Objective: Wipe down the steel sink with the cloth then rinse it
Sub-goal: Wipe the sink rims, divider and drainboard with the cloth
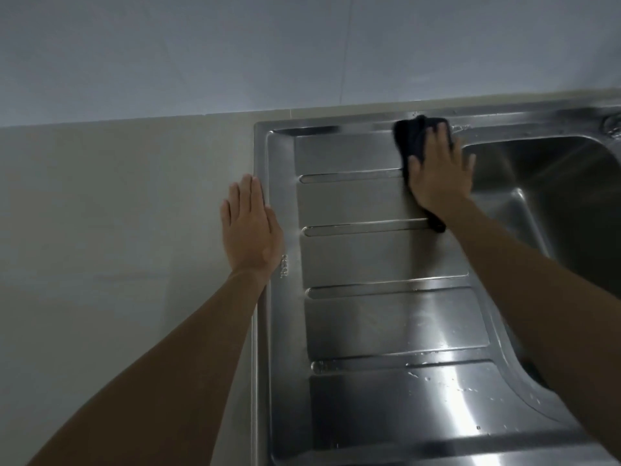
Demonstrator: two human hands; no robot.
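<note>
Hidden/cut off: steel sink (268,364) runs off the right and near edges. Its basin (554,183) is only partly in frame, and the right arm covers part of it. The fitting (613,124) at the far right corner is clipped by the frame, so can't tell what it is. Most of the cloth (411,132) sits under the right hand (437,173). Only a dark bunch past the fingertips and a small tail by the wrist show. Frame is dim and soft.

Writing: small stamped mark (284,266) on the sink's left rim, just right of the left wrist. Too blurred to read.

Cloth location: far end of the drainboard (379,260), just left of the basin's far-left corner, up against the far rim.

Grip: right hand flat, fingers straight and spread, pressing the cloth onto the steel, not clenched round it. Left hand (250,227) released, palm down, fingers straight and together, lying across the seam between the pale countertop (117,213) and the sink's left rim.

Water droplets (433,378) on the near part of the drainboard. Grey wall (268,45) behind.
</note>
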